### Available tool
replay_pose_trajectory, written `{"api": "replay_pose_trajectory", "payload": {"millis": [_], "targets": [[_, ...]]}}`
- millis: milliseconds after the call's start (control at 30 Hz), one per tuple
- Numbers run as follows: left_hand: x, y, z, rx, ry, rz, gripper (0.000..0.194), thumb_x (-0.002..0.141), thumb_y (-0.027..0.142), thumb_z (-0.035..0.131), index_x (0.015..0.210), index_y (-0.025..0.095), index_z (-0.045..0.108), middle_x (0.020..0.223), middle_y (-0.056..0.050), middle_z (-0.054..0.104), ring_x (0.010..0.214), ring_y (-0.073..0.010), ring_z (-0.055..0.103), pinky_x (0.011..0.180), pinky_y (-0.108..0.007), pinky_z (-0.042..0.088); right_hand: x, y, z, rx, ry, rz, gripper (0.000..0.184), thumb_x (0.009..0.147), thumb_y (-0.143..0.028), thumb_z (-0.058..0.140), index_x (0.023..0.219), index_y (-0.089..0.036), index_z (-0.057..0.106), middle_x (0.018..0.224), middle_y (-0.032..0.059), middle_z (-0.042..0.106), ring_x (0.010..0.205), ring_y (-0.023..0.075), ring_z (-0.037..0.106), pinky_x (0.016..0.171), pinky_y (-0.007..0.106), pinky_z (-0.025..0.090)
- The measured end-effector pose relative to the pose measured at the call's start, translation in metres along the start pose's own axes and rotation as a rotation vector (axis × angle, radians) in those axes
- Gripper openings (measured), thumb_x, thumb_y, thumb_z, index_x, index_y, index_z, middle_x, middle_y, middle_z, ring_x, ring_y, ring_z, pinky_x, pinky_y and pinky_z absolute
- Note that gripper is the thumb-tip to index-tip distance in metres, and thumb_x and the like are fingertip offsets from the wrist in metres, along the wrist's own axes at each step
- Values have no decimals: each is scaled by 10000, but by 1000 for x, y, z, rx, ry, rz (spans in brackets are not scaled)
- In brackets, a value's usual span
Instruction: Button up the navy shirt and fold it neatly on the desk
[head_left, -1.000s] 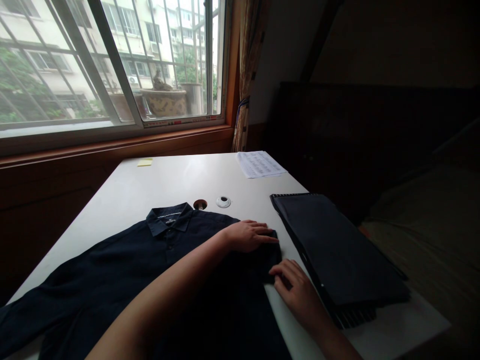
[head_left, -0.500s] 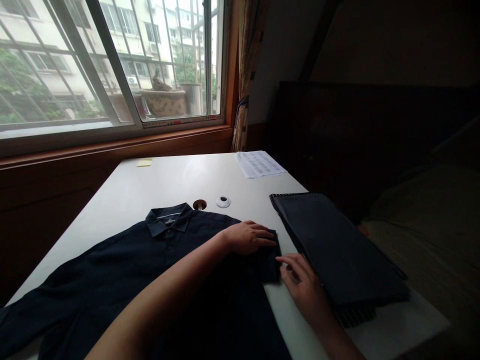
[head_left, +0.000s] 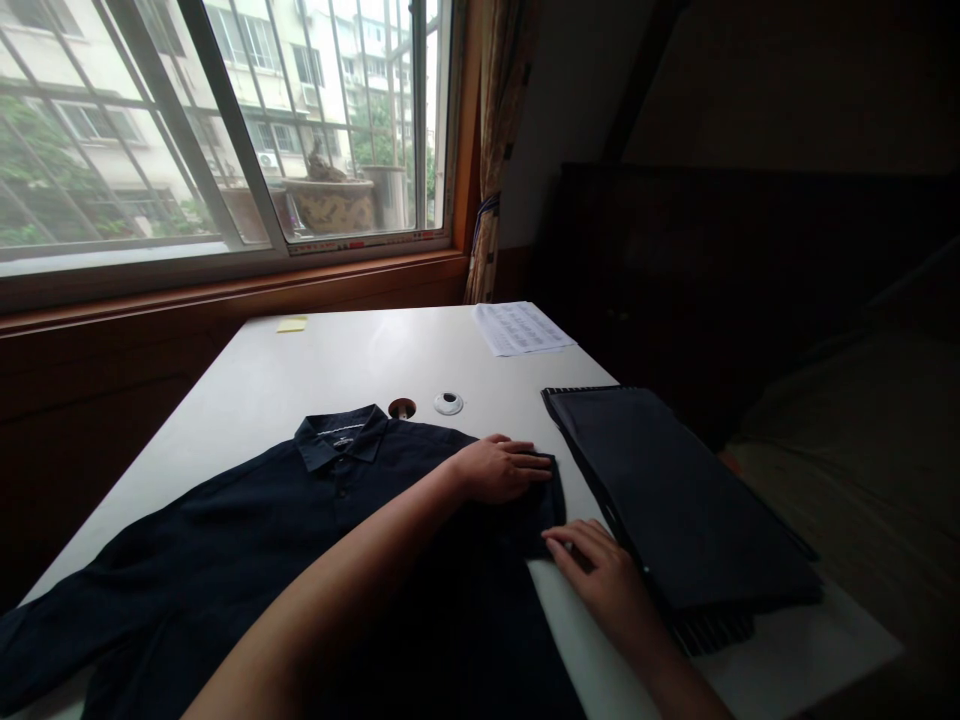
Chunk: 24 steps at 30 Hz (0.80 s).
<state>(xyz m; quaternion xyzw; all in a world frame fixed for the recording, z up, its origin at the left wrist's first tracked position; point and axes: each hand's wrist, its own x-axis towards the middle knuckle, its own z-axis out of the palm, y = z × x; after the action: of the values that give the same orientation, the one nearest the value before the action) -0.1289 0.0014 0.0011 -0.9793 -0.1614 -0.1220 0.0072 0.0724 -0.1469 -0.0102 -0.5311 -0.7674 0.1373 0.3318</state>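
A dark navy collared shirt [head_left: 247,540] lies spread face up on the white table [head_left: 352,355], collar toward the window. My left hand [head_left: 501,467] reaches across the shirt and lies flat, fingers stretched out, on the folded right shoulder of the shirt. My right hand [head_left: 600,570] rests on the table at the shirt's right edge, fingers apart and curved, fingertips touching the folded cloth's lower corner. One sleeve trails off to the lower left.
A stack of dark folded cloths [head_left: 675,500] lies right of the shirt. A printed sheet [head_left: 521,328] and a yellow sticky note [head_left: 291,324] lie at the back. A cable hole [head_left: 402,408] and its white cap [head_left: 448,403] sit behind the collar. A window is beyond.
My right hand slid up along the shirt's right edge and has come back down to the fold's lower corner. My left hand stayed pressed on the fold.
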Motion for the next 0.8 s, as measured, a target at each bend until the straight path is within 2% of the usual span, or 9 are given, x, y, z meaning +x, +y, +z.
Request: {"api": "replay_pose_trajectory", "payload": {"millis": [167,333,400,567,800], "targets": [[5,5,2,36,7,-67,425,1000,337,429,1417,322,509,1504,46,498,1386,-228,448,1088,-388,366,2,-5,-4,2,-46,21,172,939,-250,540,818,-233,660,811,46,678,764,223,632,675,336,523],[6,7,5,50,21,-87,435,1000,359,417,1427,326,499,1517,49,480,1373,-234,454,1073,-402,373,2,-4,-2,-43,-73,44,219,959,-252,503,784,-233,633,798,48,642,792,230,616,714,359,512],[6,7,5,47,22,-90,447,1000,374,418,1438,324,486,1522,48,474,1377,-238,448,1076,-408,370,0,-2,0,-85,-33,31,210,955,-264,514,789,-233,639,872,65,643,857,245,620,774,393,516],[4,7,6,40,27,-86,467,1005,388,404,1464,319,453,1535,47,457,1394,-236,429,1097,-418,350,-3,0,2,-190,30,-42,138,923,-256,558,809,-233,634,1254,95,614,1139,291,574,977,490,472],[3,5,9,17,36,-77,476,1009,374,396,1480,313,427,1544,40,444,1411,-232,403,1131,-425,312,-8,-4,6,-296,-4,-110,118,942,-233,512,885,-225,615,1352,97,610,1302,292,517,1064,504,453]]}}
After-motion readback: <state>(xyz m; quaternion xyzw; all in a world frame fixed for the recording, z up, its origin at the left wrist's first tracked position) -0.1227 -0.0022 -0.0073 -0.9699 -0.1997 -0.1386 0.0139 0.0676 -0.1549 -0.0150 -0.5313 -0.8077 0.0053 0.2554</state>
